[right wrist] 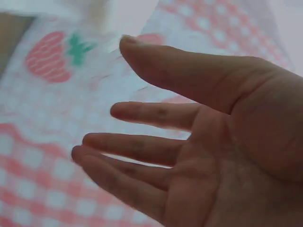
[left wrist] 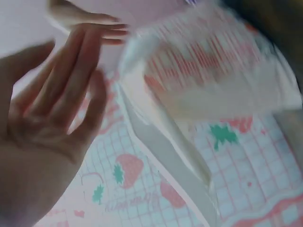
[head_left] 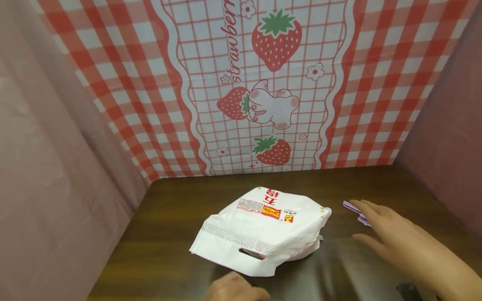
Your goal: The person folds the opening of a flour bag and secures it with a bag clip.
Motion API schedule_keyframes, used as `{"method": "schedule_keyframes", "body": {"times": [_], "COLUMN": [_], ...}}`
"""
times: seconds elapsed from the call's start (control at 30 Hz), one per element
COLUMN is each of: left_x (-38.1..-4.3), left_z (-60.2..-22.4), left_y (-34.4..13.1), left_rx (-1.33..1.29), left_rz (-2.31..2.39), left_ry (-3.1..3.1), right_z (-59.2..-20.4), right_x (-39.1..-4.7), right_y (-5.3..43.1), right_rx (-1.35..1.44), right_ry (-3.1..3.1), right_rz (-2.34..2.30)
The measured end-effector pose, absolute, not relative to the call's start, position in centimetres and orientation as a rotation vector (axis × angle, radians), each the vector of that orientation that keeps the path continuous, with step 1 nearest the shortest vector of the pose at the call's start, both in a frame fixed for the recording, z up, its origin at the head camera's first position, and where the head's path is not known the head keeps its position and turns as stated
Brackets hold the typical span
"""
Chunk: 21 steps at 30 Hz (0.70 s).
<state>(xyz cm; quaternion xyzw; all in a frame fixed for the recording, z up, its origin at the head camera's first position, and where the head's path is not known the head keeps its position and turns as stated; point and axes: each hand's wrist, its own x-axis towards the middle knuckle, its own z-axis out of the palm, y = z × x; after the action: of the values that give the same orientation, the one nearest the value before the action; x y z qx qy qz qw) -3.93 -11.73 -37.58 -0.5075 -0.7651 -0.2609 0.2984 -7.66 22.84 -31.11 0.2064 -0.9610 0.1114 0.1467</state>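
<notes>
A white carry bag (head_left: 260, 225) with red and yellow print lies on the brown table, its cut-out handle toward the near side. In the head view my left hand (head_left: 235, 287) is at the bottom edge, just short of the bag. In the left wrist view, the left hand (left wrist: 57, 99) has loosely bent fingers holding nothing, with the bag (left wrist: 203, 71) beyond them. My right hand (head_left: 391, 234) is to the right of the bag, fingers extended and thumb apart. The right wrist view shows its palm (right wrist: 203, 151) holding nothing. Past its fingertips lies a small purple item (head_left: 352, 206), partly hidden by the hand.
The dark brown table (head_left: 177, 196) meets a red-and-white checked cloth (head_left: 143, 83) with strawberries at the back. Pink curtain-like cloth (head_left: 49, 167) hangs on the left, and another pink surface (head_left: 444, 125) stands on the right. A dark object (head_left: 408, 291) shows at the lower right.
</notes>
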Motion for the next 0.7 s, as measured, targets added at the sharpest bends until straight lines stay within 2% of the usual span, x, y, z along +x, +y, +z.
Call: {"method": "schedule_keyframes", "body": {"times": [0.07,0.2,0.43,0.7], "left_x": [-4.7,-5.7,-6.6,-6.4], "left_z": [-35.7,-33.8,-33.5,-33.7], "left_y": [-11.5,-11.5,-11.3,-9.6], "left_rx": [-1.265,-1.148,-1.158,-1.099], "left_rz": [-0.551,-0.584,-0.359,0.12], "left_ry": [-1.878,-1.866,-2.26,-2.496], "right_z": [-30.2,-29.3,-30.1,-32.4], "right_x": [-6.5,-5.3,-5.9,-6.8], "right_y": [21.5,18.7,16.0,15.0], "right_rx": [0.631,0.815,1.031,1.095], "right_ry": [-2.68,-2.522,-2.434,-2.416], "right_rz": [0.26,0.208,0.227,0.165]}}
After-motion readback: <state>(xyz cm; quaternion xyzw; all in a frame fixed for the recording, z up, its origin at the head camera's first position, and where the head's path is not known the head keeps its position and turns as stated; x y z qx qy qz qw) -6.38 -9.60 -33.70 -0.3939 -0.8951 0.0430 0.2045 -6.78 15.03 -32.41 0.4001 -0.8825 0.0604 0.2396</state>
